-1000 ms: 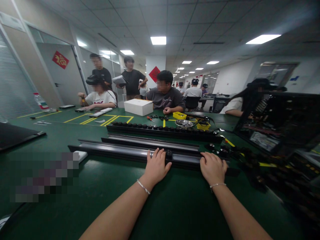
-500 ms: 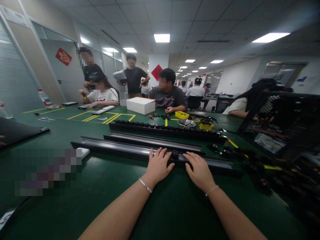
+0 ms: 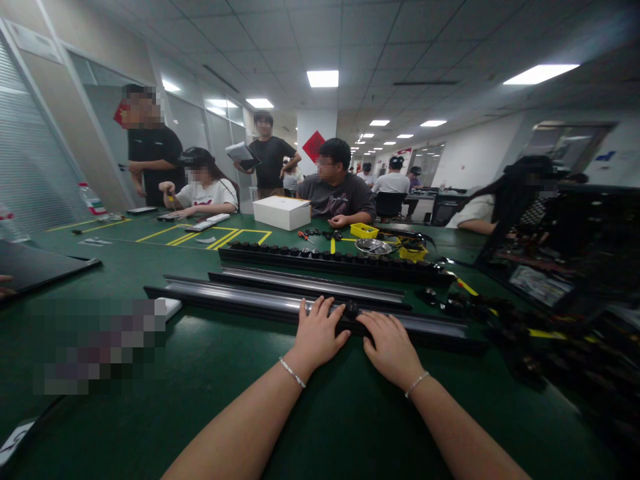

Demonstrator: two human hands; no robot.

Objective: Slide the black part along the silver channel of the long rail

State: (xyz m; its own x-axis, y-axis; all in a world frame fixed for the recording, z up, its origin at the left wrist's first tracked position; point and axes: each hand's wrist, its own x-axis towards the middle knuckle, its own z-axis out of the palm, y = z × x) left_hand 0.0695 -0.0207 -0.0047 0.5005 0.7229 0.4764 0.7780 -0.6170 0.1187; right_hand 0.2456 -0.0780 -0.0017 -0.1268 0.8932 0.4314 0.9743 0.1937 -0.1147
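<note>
Left hand [image 3: 320, 337] spread on rail [image 3: 240, 297], right hand [image 3: 393, 343] loosely fanned, black knob [image 3: 352, 309] between them (contact unclear); I'd brace the rail, press evenly.

From here I count one left hand [image 3: 320, 337] and one right hand [image 3: 391, 347], two bracelets [image 3: 293, 372], three long black rails [image 3: 235, 297] and one small black part [image 3: 352, 309] between those hands. Farther over there's one white box [image 3: 283, 213], two yellow trays [image 3: 364, 231], one round metal dish [image 3: 373, 247], one red-handled tool [image 3: 304, 235] and two bottles [image 3: 91, 199]. Nearby I make it two standing people [image 3: 271, 160], three seated people [image 3: 340, 197] and two red signs [image 3: 313, 145].
</note>
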